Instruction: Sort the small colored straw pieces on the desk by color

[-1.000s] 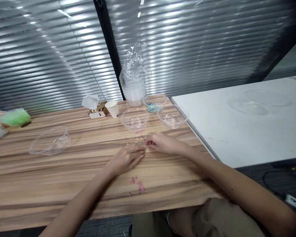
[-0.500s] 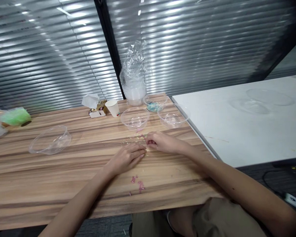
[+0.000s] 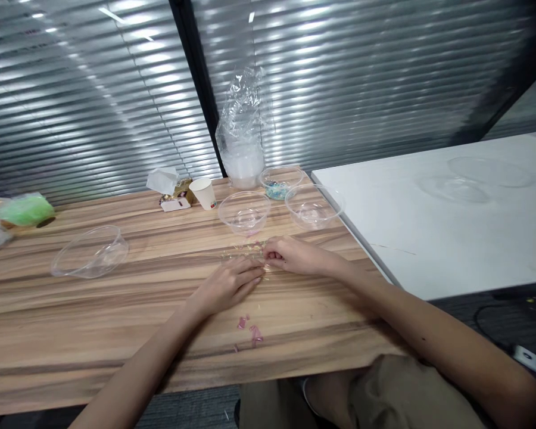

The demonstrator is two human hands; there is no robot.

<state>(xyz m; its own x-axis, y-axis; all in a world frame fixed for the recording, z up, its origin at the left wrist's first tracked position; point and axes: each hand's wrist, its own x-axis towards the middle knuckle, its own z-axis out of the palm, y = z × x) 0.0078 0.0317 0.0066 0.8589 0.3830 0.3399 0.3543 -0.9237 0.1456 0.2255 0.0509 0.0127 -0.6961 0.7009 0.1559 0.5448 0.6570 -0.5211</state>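
Note:
My left hand (image 3: 233, 281) lies low on the wooden table, fingers stretched out and close together over small yellowish pieces. Its fingertips meet my right hand (image 3: 286, 255), whose fingers are curled in a pinch; whatever is between them is hidden. Just beyond both hands, small yellow and pink pieces (image 3: 252, 245) are scattered. Nearer my body lies a small group of pink pieces (image 3: 255, 335). Beyond the scattered pieces stand a clear plastic bowl (image 3: 245, 225) and, to its right, another clear bowl (image 3: 313, 219). Behind these, a third bowl (image 3: 279, 189) contains blue-green pieces.
A clear bowl (image 3: 93, 262) stands at the left on the wooden table (image 3: 129, 310). Along the back are a tissue box (image 3: 176, 199), a paper cup (image 3: 203, 194) and bagged stacked bowls (image 3: 243, 161). Green packaging (image 3: 24, 210) lies far left. A white table (image 3: 451, 238) adjoins on the right.
The view has tilted very slightly. Both hands stay at nearly the same spot, fingertips together, and the bowls and pieces have not visibly moved.

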